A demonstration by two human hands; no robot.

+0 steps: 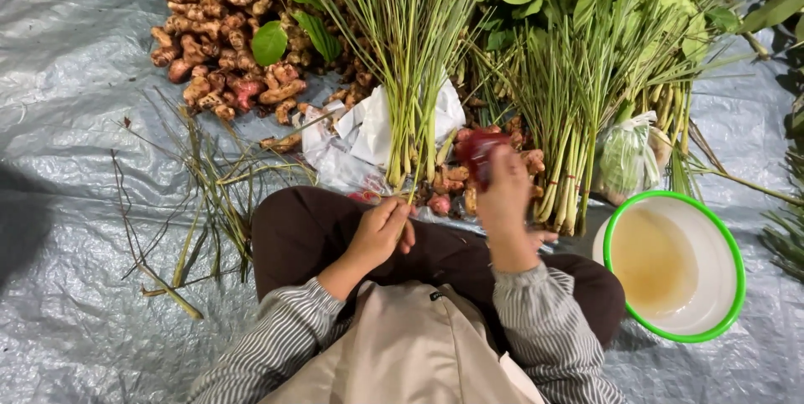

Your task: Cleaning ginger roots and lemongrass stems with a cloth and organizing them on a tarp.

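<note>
Two hands work apart above the lap: left hand point(381, 232) curled shut around a lemongrass stalk point(414, 171), right hand point(502, 195) gripping a red band point(479, 151)

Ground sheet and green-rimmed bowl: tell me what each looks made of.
Ground sheet: likely thin plastic tarpaulin, grey, semi-glossy; it is crinkled all over and catches light along the creases. Green-rimmed bowl: probably moulded plastic, white inside with a bright green rim, smooth with a faint sheen; enamelled metal cannot be ruled out. It holds yellowish liquid.
</note>
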